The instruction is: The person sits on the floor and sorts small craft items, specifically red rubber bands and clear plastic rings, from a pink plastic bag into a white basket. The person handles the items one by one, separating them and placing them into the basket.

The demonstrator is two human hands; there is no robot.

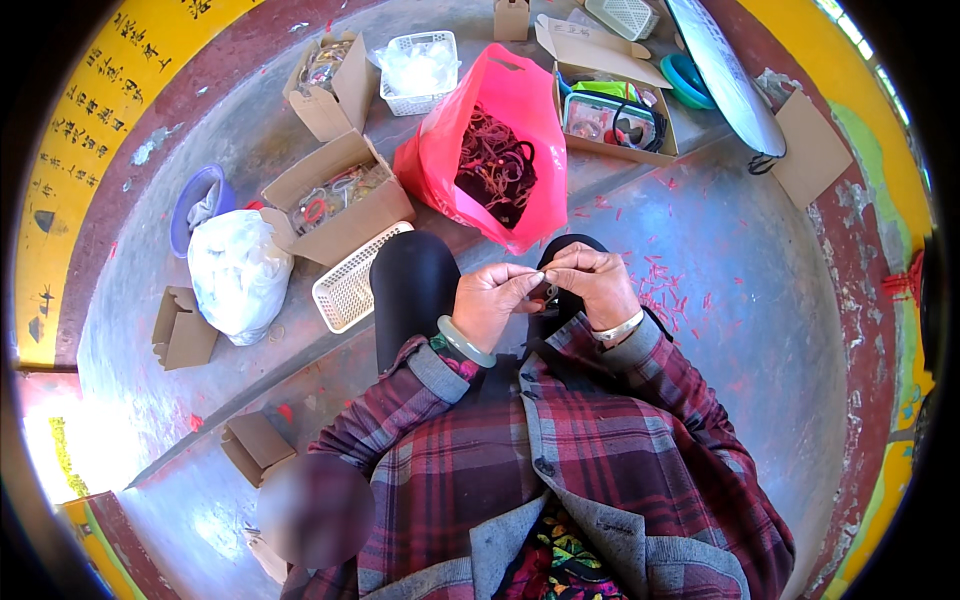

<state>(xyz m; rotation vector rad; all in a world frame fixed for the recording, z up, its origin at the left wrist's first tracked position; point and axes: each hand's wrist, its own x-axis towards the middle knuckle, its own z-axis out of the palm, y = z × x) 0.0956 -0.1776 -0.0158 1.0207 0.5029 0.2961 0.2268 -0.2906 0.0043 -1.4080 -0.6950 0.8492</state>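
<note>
My left hand and my right hand meet above my knees, fingertips almost touching. Each is closed in a pinch of thumb and forefinger. Something small and pale shows between the tips, and a thin bit hangs by the right fingers; its kind is too small to tell. Just beyond my knees stands a bright pink plastic bag, its mouth wide, with a tangle of dark and reddish cords inside. A white plastic basket lies beside my left knee.
Open cardboard boxes with small goods stand to the left; another box sits far right. Near them are a stuffed white plastic bag, a purple basin and a white basket. Red scraps litter the floor at right.
</note>
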